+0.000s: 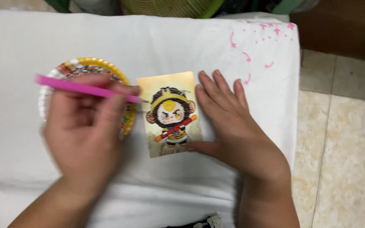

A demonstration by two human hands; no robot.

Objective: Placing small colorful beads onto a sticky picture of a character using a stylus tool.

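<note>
My left hand (83, 131) is closed around a pink pen (81, 88), whose tip reaches the left edge of a small picture card (170, 113). The card shows a cartoon monkey in a yellow hat holding a red staff. It lies flat on a white cloth (30, 42). My right hand (233, 122) rests flat beside the card, fingers spread, its thumb pressing the card's lower right corner. Behind my left hand sits a round yellow-rimmed tray (87, 65) of small coloured beads, partly hidden by the hand.
The white cloth carries pink marks (260, 42) near its far right corner. A tiled floor (343, 135) lies to the right. A green woven basket (170, 7) stands past the cloth's far edge.
</note>
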